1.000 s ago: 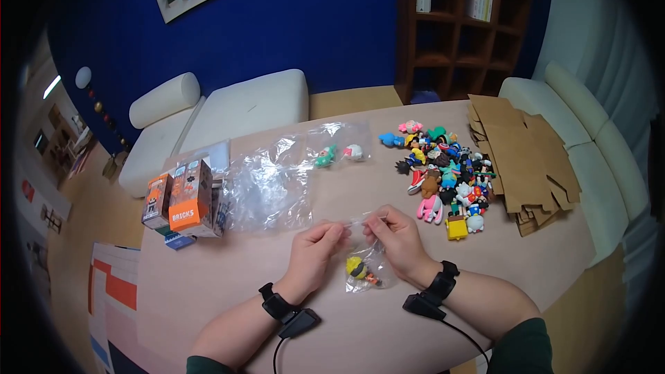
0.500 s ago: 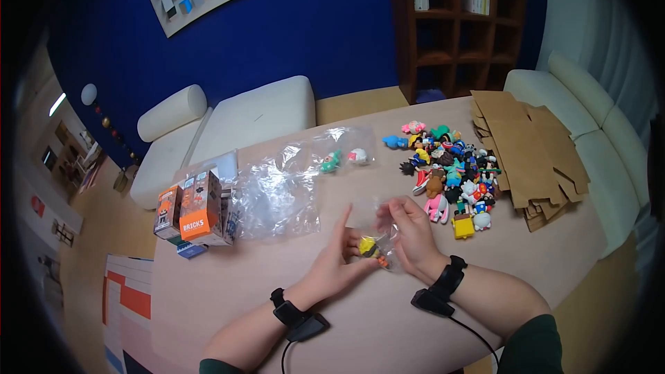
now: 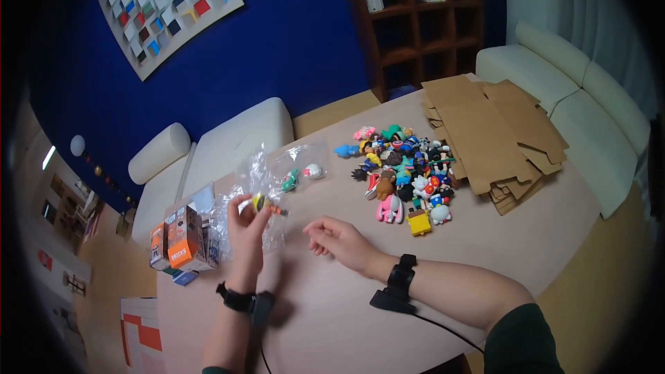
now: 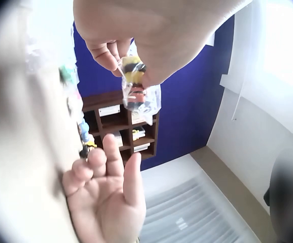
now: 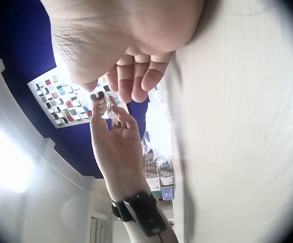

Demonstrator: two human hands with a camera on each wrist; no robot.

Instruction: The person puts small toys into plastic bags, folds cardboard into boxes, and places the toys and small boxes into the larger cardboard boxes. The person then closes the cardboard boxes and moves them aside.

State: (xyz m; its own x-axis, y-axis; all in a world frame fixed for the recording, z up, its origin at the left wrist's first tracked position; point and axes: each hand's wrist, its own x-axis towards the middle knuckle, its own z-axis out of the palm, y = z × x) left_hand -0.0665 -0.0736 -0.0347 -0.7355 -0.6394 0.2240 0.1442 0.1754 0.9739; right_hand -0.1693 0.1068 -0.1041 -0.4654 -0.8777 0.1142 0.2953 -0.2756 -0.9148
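The left hand (image 3: 246, 239) is pinching a toy figure (image 3: 260, 202) with a yellow head between thumb and fingers, and a clear bag (image 4: 154, 104) is wrapping the toy. This hand is holding both up above the left part of the tabletop (image 3: 332, 312), overlapping the loose plastic (image 3: 276, 235) in the head view. The right hand (image 3: 343, 246) is hanging released beside it, fingers loosely bent; whether its edge is touching the tabletop, one cannot tell.

Farther out, a green toy (image 3: 289, 179) and a white toy (image 3: 313, 172) are lying near each other on thin plastic. To the left, boxes (image 3: 185, 237), one with an orange front, are standing close together. To the right, a crowded pile of toys (image 3: 402, 166) is spreading out, with a pink toy (image 3: 390, 210) and a yellow toy (image 3: 418, 223) sitting at its near edge. Beside it, flattened cardboard (image 3: 485, 135) is lying stacked. Beyond, white sofas (image 3: 242, 131) are standing near a blue wall (image 3: 291, 34), and a wooden shelf (image 3: 415, 24) is rising behind
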